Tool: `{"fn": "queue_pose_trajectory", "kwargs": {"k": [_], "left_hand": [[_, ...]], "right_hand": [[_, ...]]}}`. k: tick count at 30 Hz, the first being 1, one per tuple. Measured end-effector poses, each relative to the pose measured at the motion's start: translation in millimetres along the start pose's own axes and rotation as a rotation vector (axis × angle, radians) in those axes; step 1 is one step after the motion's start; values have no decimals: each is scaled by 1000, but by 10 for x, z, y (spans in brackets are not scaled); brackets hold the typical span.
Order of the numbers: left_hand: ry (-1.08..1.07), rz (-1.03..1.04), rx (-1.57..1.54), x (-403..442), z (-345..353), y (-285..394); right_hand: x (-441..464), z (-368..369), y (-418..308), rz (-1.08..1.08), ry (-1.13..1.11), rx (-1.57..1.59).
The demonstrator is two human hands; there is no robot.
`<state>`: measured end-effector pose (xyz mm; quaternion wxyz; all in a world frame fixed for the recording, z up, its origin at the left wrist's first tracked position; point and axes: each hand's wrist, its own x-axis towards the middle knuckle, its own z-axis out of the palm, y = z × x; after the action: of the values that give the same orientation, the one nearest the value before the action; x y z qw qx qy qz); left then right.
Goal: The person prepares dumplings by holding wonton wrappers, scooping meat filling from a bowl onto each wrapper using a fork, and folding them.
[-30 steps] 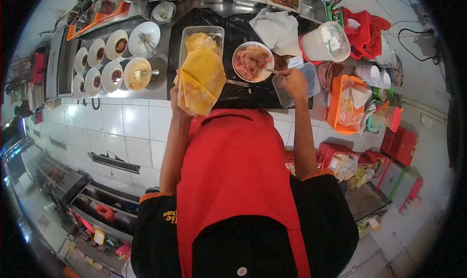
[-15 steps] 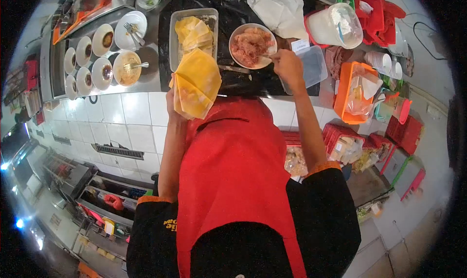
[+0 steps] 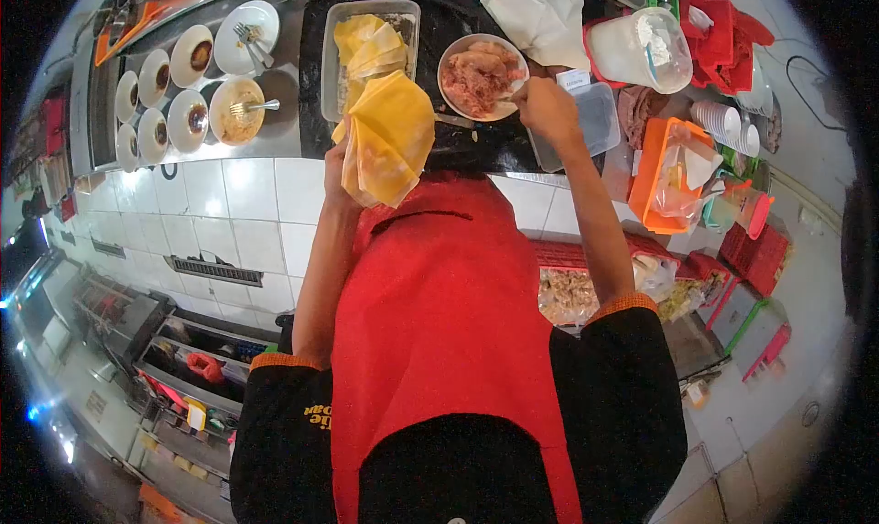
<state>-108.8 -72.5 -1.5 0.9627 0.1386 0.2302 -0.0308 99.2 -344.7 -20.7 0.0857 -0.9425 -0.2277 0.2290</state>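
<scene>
My left hand is closed around a fanned stack of yellow dough wrappers, gripping it from the left side above the counter's front edge. Behind it, more yellow wrappers lie in a clear plastic container. At the right rim of a white bowl is my right hand, fingers closed on a thin utensil whose kind is hidden by the fingers. Pink minced meat fills the bowl. A flat blade-like tool lies between container and bowl.
Several bowls and a plate with forks stand at left. To the right are a clear lid, a tub of white powder, an orange basket and stacked cups. White paper lies behind.
The wrapper stack in my left hand has shifted slightly right and up in view. My right hand stays at the bowl's right rim, a little further right. The whole view has shifted slightly.
</scene>
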Motion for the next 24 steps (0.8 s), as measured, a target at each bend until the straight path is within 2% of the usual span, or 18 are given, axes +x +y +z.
{"fn": "queue_pose_trajectory", "kwargs": {"k": [4, 8, 11, 13, 16, 19, 20, 24], "left_hand": [[50, -5, -11, 32, 29, 7], [34, 6, -12, 18, 127, 21], [-1, 1, -34, 36, 172, 33], [-58, 9, -22, 87, 43, 24], [-155, 18, -19, 115, -18, 39], [-114, 20, -3, 93, 93, 28], [-117, 22, -4, 91, 95, 26], [-123, 21, -44, 110, 39, 38]], "right_hand": [[-55, -65, 35, -119, 6, -102], [-23, -18, -21, -66, 27, -75], [-5, -122, 41, -105, -36, -181], [35, -287, 199, -114, -268, 87], [49, -290, 199, -45, -138, 160], [16, -82, 72, 24, -98, 88], [0, -39, 64, -32, -112, 33], [-56, -119, 65, -19, -163, 61]]}}
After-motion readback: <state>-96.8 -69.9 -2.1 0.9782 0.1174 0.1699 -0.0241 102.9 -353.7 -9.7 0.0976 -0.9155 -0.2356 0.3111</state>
